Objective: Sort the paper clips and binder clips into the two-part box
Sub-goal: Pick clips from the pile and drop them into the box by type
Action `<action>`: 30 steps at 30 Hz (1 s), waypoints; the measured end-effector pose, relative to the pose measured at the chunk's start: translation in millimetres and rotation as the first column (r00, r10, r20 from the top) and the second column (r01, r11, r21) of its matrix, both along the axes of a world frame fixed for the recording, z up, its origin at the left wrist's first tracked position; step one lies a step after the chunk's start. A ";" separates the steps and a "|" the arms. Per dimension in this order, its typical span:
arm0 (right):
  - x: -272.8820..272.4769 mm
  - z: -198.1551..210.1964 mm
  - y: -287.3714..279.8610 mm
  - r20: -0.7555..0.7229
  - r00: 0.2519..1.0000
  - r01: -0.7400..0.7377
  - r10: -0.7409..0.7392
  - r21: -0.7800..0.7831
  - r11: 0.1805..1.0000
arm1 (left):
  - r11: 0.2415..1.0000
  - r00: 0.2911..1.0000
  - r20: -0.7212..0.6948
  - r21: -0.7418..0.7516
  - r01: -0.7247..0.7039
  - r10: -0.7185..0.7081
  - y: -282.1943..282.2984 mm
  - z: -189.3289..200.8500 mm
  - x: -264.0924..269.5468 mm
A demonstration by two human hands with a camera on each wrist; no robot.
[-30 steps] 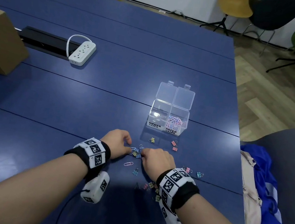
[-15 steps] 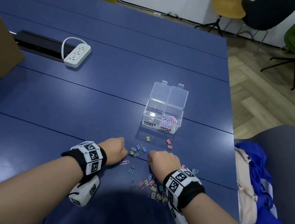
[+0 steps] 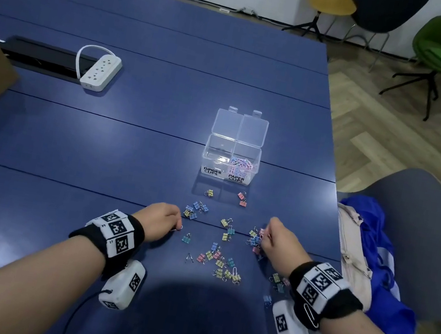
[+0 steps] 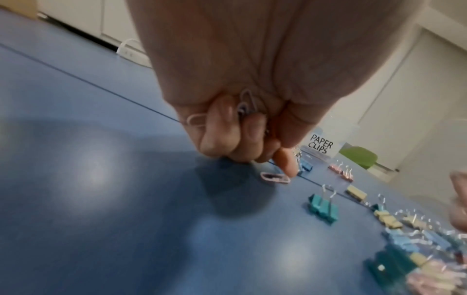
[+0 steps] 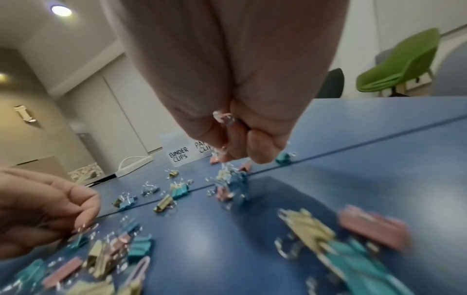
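Binder clips [image 3: 221, 261] lie scattered between and ahead of both hands, too many to count. Left hand [image 3: 158, 222] clenches two paper clips [image 4: 246, 105], fingertip on a third, likely batching them. Right hand [image 3: 278, 243] grips binder clips. Beyond stands one two-part box [image 3: 232, 154]; only its paper-clip side holds anything.

Right hand [image 5: 242, 127] hangs over the blue table [image 5: 353, 159], fingers curled around small binder clips [image 5: 225, 117]. Loose pastel binder clips [image 5: 177, 191] lie scattered below. Left hand [image 5: 45, 209] enters at lower left. Clear box labelled "BINDER CLIPS" [image 5: 179, 155] stands beyond; green chair [image 5: 399, 65] behind.
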State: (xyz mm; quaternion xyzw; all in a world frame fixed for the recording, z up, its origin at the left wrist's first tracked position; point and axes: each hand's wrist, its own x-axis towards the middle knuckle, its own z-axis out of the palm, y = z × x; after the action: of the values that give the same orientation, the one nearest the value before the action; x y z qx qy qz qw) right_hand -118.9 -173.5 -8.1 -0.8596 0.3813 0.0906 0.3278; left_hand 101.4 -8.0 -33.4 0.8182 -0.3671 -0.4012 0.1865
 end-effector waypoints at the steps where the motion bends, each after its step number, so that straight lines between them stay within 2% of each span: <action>1: -8.0 -1.7 1.0 0.012 1.000 0.008 -0.008 0.004 1.000 | 1.000 1.000 -0.001 -0.007 -0.022 0.022 -0.6 -1.2 -0.9; 3: -21.8 -5.8 2.8 0.044 0.998 0.031 -0.033 0.054 0.998 | 1.000 0.998 0.064 -0.007 -0.017 0.018 -3.4 -2.6 -1.9; 6: -27.3 -14.1 8.8 0.059 0.994 0.085 -0.097 0.187 0.979 | 0.998 0.963 0.264 0.034 0.050 -0.057 -3.5 -0.2 -1.8; 8: -27.5 -18.4 14.8 0.118 0.948 0.226 -0.294 0.399 0.889 | 0.993 0.936 0.335 0.085 0.087 -0.111 -3.2 -0.7 -3.3; 10: -25.6 -18.3 20.3 0.123 0.854 0.351 -0.506 0.583 0.733 | 0.989 0.934 0.335 0.124 0.085 -0.122 -3.4 0.3 -5.8; 12: -23.8 -17.8 25.0 0.100 0.823 0.378 -0.560 0.639 0.670 | 0.986 0.943 0.308 0.141 0.087 -0.127 -3.9 0.1 -7.8; 15: -19.8 -19.3 32.3 0.054 0.896 0.333 -0.441 0.575 0.747 | 0.971 0.933 0.308 0.199 0.130 -0.188 -5.1 2.0 -11.8; 18: -15.2 -15.9 38.7 -0.009 0.975 0.209 -0.221 0.365 0.907 | 0.960 0.928 0.294 0.226 0.164 -0.228 -4.8 3.2 -16.8; 20: -13.1 -12.2 42.8 -0.044 0.994 0.105 -0.097 0.249 0.963 | 0.973 0.948 0.258 0.184 0.139 -0.184 -4.5 4.0 -21.0; 23: -10.6 -11.1 48.0 -0.051 0.997 0.061 -0.053 0.162 0.985 | 0.989 0.974 0.194 0.110 0.096 -0.116 -6.1 7.8 -25.1; 26: -11.1 -15.1 47.3 -0.060 0.996 0.064 -0.059 0.086 0.994 | 0.994 0.983 0.152 0.056 0.098 -0.105 -8.7 11.7 -26.6; 30: -20.3 -16.9 42.9 -0.074 0.994 0.085 -0.078 0.094 0.992 | 0.994 0.991 0.072 0.002 0.109 -0.109 -12.0 16.9 -31.8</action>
State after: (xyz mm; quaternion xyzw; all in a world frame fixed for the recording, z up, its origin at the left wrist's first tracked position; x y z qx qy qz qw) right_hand -139.2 -130.5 -25.0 -0.8227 0.4224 0.1257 0.3590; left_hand 69.6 -20.0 -16.5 0.8107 -0.4181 -0.3807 0.1515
